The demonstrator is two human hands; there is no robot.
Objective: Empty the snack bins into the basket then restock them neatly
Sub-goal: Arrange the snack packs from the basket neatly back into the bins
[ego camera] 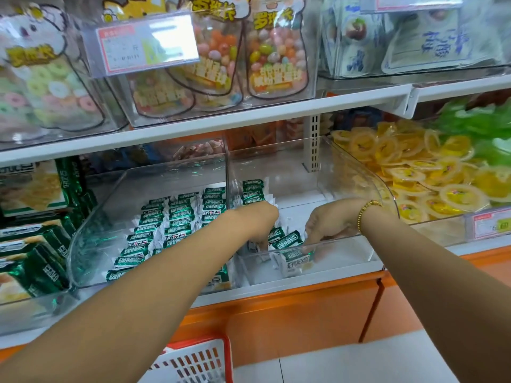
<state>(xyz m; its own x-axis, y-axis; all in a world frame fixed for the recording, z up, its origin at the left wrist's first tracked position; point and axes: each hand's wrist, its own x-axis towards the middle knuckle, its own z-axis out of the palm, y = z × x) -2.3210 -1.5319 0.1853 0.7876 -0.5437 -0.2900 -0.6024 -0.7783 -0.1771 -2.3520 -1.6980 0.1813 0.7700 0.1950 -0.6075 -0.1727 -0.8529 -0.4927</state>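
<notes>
We are working in the right clear bin (340, 258), where a few green-and-white snack packets (287, 240) are lying toward its 7 o'clock corner. Our right hand (329, 225) is curling its fingers round one of them. Our left hand (257, 219) is dipping among them at 9 o'clock, and we cannot tell its grip. The left bin (83, 244) is holding neat rows, and the red basket (199, 357) is sitting at 6 o'clock below
</notes>
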